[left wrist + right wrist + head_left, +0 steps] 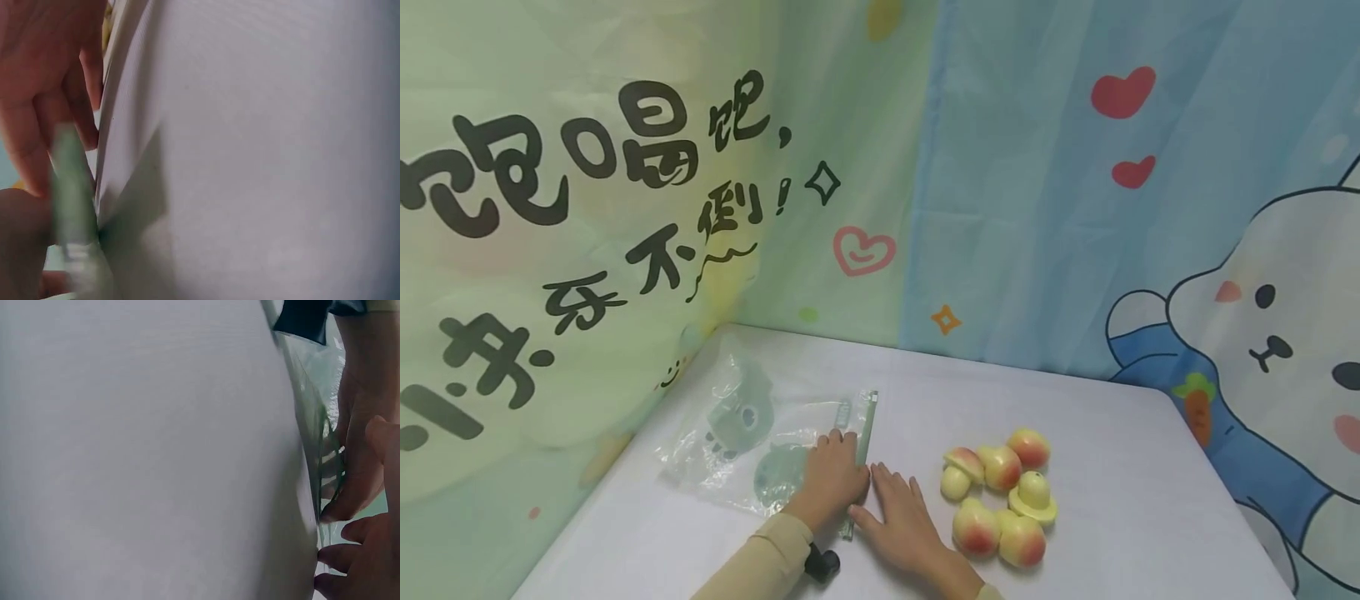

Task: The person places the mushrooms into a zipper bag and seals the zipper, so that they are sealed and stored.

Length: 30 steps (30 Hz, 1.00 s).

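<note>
A clear plastic zip bag (pixel 715 475) with pale green cartoon prints lies on the table, its green-edged zip strip (pixel 868 417) facing right. My left hand (pixel 831 479) is on the bag at this strip and grips the edge. In the right wrist view, the left hand (pixel 359 444) is at the bag's mouth, where the green edge bows apart. My right hand (pixel 898 521) rests just right of the strip with its fingers extended and holds nothing. The left wrist view shows the right hand (pixel 47 81) and a blurred green strip (pixel 72 187) raised off the cloth.
Several glossy yellow and red fruit-like pieces (pixel 1002 467) sit in a cluster right of my right hand, some shaped like mushrooms (pixel 1033 500). A small black device (pixel 822 565) is at my left wrist. Printed curtains (pixel 1015 208) hang behind the white table (pixel 1112 467).
</note>
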Available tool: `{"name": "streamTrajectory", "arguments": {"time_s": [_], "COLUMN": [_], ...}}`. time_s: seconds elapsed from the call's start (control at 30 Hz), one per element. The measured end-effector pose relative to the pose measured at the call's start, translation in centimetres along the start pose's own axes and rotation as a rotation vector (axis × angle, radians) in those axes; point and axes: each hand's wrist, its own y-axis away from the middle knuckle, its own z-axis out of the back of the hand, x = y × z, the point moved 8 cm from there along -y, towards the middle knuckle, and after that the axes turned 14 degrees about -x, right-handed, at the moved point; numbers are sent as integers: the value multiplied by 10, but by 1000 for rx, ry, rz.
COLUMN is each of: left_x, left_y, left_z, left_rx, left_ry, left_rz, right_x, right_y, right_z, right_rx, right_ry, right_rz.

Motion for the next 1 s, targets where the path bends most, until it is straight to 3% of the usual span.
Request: {"name": "streamTrajectory", "arguments": {"time_s": [0.2, 0.47, 0.73, 0.9, 1.0], "left_x": [17, 25, 27, 32, 34], "left_y": [-5, 3, 5, 5, 6], "left_z": [-8, 0, 27, 44, 56], "left_rx": [20, 19, -124, -102, -119], "left_ry": [162, 355, 551, 737, 867], "left_rz": [109, 182, 207, 276, 272], "right_x": [-4, -5, -6, -8, -10], "right_y": [-10, -15, -11, -4, 0], "right_z": [-6, -13, -6, -1, 1], "right_rx": [-12, 49, 20, -15, -27], "right_ry": [-52, -203, -224, -206, -216], "right_rz": [35, 81, 126, 141, 124]}}
